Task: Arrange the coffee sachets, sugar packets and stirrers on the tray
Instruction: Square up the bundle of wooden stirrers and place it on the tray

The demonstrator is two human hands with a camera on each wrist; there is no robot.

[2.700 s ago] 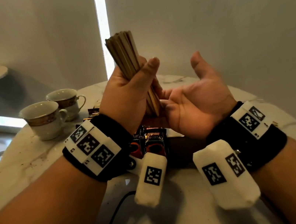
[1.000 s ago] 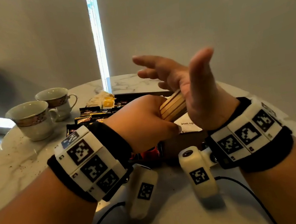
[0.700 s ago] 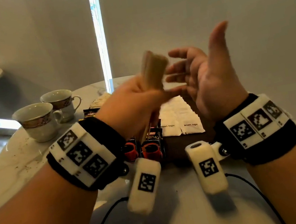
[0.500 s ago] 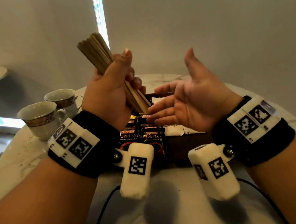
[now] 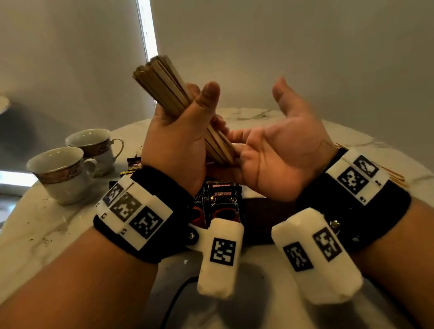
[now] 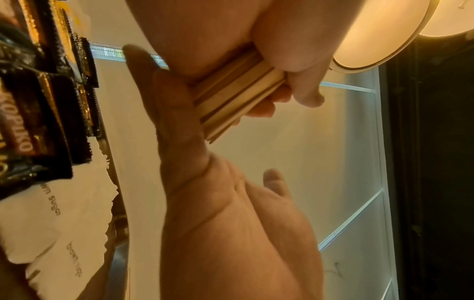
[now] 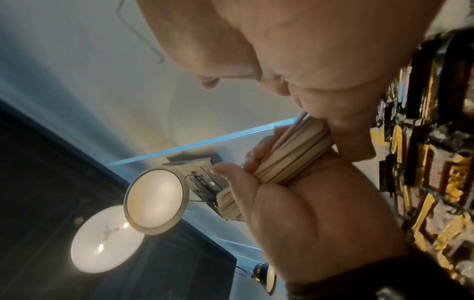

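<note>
I'm looking at matt, pale wooden stirrers (image 5: 166, 87), smooth-planed. Below them, glossy dark foil coffee sachets (image 5: 224, 206) are shining beside matt white paper sugar packets (image 6: 59, 219). Left of them, glazed china cups (image 5: 62, 171) are gleaming on polished marble table (image 5: 35, 230).

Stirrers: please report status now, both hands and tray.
Left hand grips stirrers upright. Right hand open, palm under their lower ends. Tray below, sachets on it; nothing blocking.

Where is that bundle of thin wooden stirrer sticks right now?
In the head view the bundle of wooden stirrer sticks stands nearly upright at centre, gripped by the left hand, its lower end against the open right hand's palm, above the tray.
</note>
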